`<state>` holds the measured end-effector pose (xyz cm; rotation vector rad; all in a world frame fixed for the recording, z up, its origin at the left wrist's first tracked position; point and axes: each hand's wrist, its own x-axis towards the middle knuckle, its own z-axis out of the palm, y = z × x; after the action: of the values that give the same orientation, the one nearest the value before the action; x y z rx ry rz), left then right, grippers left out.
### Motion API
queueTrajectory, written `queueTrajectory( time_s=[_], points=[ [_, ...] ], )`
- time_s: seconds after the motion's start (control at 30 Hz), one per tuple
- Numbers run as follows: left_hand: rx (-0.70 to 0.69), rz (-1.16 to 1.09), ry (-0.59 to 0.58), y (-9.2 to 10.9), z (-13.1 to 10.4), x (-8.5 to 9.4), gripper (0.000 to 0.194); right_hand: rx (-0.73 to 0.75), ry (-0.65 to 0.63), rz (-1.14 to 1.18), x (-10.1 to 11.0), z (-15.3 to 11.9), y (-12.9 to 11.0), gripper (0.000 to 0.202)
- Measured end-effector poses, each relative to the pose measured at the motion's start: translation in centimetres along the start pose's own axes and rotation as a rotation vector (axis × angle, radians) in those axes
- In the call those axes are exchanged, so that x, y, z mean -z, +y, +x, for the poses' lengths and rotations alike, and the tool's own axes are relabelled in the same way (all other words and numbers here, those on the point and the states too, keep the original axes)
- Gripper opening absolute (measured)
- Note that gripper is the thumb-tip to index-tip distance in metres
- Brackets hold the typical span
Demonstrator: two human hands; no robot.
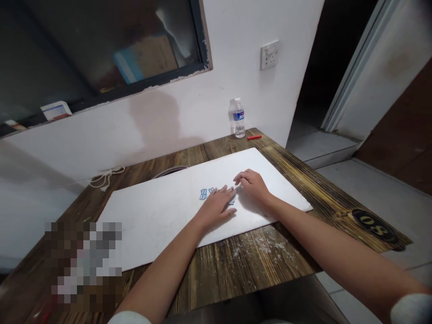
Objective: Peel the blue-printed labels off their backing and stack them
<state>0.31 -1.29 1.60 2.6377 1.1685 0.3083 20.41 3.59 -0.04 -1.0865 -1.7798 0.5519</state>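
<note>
A white board lies across the dark wooden table. Small blue-outlined pieces or markings show near its middle, partly covered by my left hand. That hand rests palm down over them with its fingers spread. To its right, my right hand is over the board, its fingers bent and drawn together toward the left hand. Whether anything small is between those fingertips is too small to tell. The two hands are close but apart.
A water bottle and a red stick-like object are at the table's back corner. A white cord lies at the back left. A round dark object is partly under the board. White specks dot the wooden table.
</note>
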Motion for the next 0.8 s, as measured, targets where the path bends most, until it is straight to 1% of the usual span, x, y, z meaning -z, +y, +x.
queueTrajectory(
  time_s=[0.03, 0.1, 0.17, 0.2, 0.27, 0.33, 0.4, 0.43, 0.47, 0.5, 0.53, 0.57, 0.63, 0.67, 0.73, 0.77, 0.8],
  points=[
    [-0.058, -0.023, -0.021, 0.1, 0.0, 0.1, 0.055, -0.003, 0.012, 0.000, 0.0, 0.0, 0.0, 0.030],
    [-0.119, -0.073, -0.004, 0.3, 0.0, 0.2, 0.041, -0.010, 0.025, -0.004, 0.1, 0.0, -0.1, 0.030],
    [-0.103, -0.096, 0.076, 0.5, 0.0, 0.2, 0.021, -0.008, 0.016, -0.017, 0.1, 0.0, -0.1, 0.030],
    [-0.067, -0.090, 0.125, 0.5, 0.0, 0.1, 0.016, -0.006, 0.008, -0.026, 0.1, 0.0, -0.1, 0.030],
    [0.061, -0.037, 0.236, 0.5, 0.0, 0.0, 0.020, -0.004, -0.003, -0.043, 0.1, 0.0, -0.2, 0.030],
    [0.257, 0.052, 0.357, 0.2, -0.2, -0.1, 0.030, -0.010, -0.006, -0.047, 0.1, 0.0, -0.2, 0.030],
    [0.453, 0.136, 0.433, -0.1, -0.3, -0.1, 0.036, -0.020, -0.005, -0.043, 0.1, 0.0, -0.3, 0.030],
    [0.521, 0.159, 0.437, -0.3, -0.3, -0.1, 0.036, -0.023, -0.004, -0.041, 0.2, 0.0, -0.3, 0.030],
    [0.556, 0.164, 0.411, -0.4, -0.3, -0.1, 0.035, -0.024, -0.004, -0.043, 0.2, 0.0, -0.4, 0.030],
    [0.560, 0.164, 0.376, -0.5, -0.3, -0.1, 0.035, -0.021, -0.003, -0.047, 0.2, 0.0, -0.4, 0.030],
    [0.533, 0.159, 0.330, -0.5, -0.3, -0.1, 0.038, -0.014, -0.001, -0.052, 0.2, 0.0, -0.4, 0.030],
    [0.469, 0.150, 0.269, -0.4, -0.2, -0.1, 0.045, -0.006, -0.001, -0.058, 0.2, 0.0, -0.4, 0.030],
    [0.257, 0.109, 0.109, -0.1, -0.2, 0.1, 0.062, 0.013, 0.003, -0.063, 0.2, 0.0, -0.3, 0.029],
    [0.143, 0.083, 0.026, 0.1, -0.2, 0.2, 0.067, 0.018, 0.008, -0.064, 0.2, 0.0, -0.3, 0.029],
    [-0.027, 0.039, -0.093, 0.4, -0.3, 0.4, 0.064, 0.020, 0.016, -0.064, 0.2, 0.0, -0.3, 0.029],
    [-0.073, 0.020, -0.113, 0.5, -0.3, 0.5, 0.059, 0.019, 0.019, -0.065, 0.2, 0.0, -0.2, 0.029],
    [-0.091, 0.005, -0.101, 0.6, -0.3, 0.5, 0.051, 0.019, 0.020, -0.069, 0.2, 0.1, -0.2, 0.029]
  ],
)
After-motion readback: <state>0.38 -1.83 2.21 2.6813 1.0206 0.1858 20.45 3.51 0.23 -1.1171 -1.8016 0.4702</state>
